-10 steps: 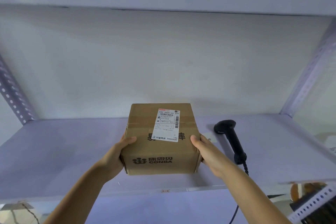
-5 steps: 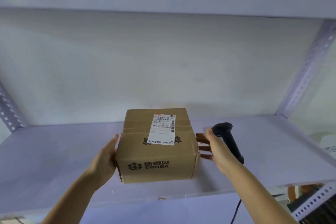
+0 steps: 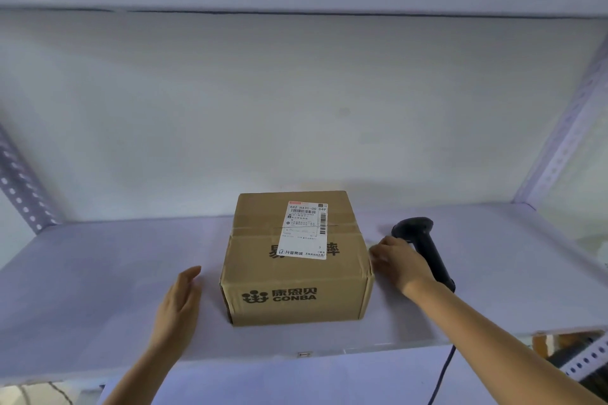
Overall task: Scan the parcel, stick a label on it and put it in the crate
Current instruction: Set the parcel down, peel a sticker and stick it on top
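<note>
The right hand (image 3: 399,265) lies just right of the box (image 3: 296,260), fingers loosely curled, its back against the handle of the scanner (image 3: 424,248). Whether the fingers have closed on the handle cannot be told; they look to hold nothing. The scanner lies on the shelf (image 3: 98,273) right of the box, head toward the wall, its cable dropping over the shelf's front edge. The left hand (image 3: 179,302) is flat and open, palm toward the box's left side, near it but apart, holding nothing. The box sits on the shelf, taped shut, with a white label (image 3: 304,230) on top and CONBA printed on its front face.
</note>
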